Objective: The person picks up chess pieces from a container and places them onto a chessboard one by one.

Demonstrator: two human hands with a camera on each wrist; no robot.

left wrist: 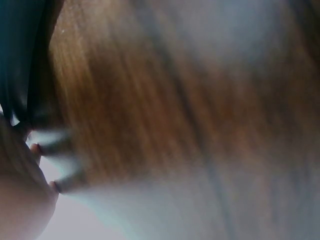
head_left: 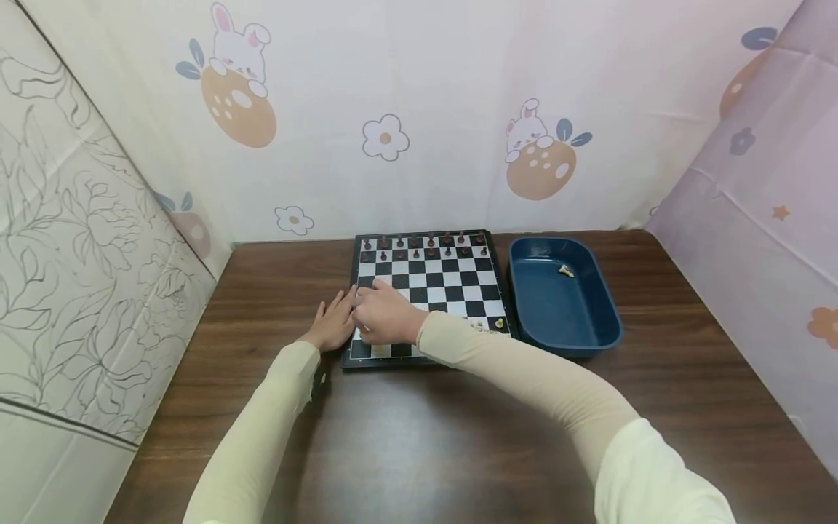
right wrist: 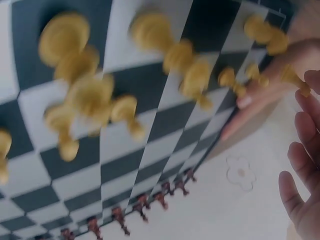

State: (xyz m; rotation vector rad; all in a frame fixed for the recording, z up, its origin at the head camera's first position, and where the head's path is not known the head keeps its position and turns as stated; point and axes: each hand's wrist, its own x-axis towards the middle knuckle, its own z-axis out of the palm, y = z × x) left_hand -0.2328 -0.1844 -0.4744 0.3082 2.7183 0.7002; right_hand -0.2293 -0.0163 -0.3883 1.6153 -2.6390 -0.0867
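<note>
A black-and-white chessboard [head_left: 435, 279] lies on the table. My left hand [head_left: 332, 322] rests with its fingers spread at the board's left edge. Over the board's near left squares is my right hand [head_left: 386, 314], its fingers bent. In the right wrist view its fingertips pinch the head of a yellow pawn [right wrist: 293, 78]; part of the grip is out of frame. Several other yellow chess pieces [right wrist: 90, 95] stand on the near rows, blurred. Dark red chess pieces [head_left: 414, 253] stand in two rows along the far side.
A blue tray [head_left: 605, 309] stands right of the board, with a small pale yellow piece [head_left: 566, 271] inside. The wooden table [head_left: 406, 437] extends toward me. A patterned cloth [head_left: 445, 167] hangs behind, and a white panel [head_left: 85, 240] stands at the left.
</note>
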